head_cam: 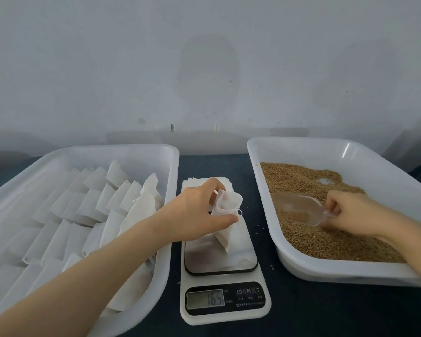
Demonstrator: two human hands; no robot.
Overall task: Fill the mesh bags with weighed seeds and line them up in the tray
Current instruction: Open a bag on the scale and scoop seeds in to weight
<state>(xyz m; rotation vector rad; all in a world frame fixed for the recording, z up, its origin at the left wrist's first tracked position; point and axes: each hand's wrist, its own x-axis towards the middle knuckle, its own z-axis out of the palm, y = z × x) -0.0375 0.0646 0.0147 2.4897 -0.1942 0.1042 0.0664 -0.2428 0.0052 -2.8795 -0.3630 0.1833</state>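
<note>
Head: mesh bag [223,233] upright, mouth up

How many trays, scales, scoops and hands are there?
Trays: 2
Scale: 1
Scoop: 1
Hands: 2
Total: 6
</note>
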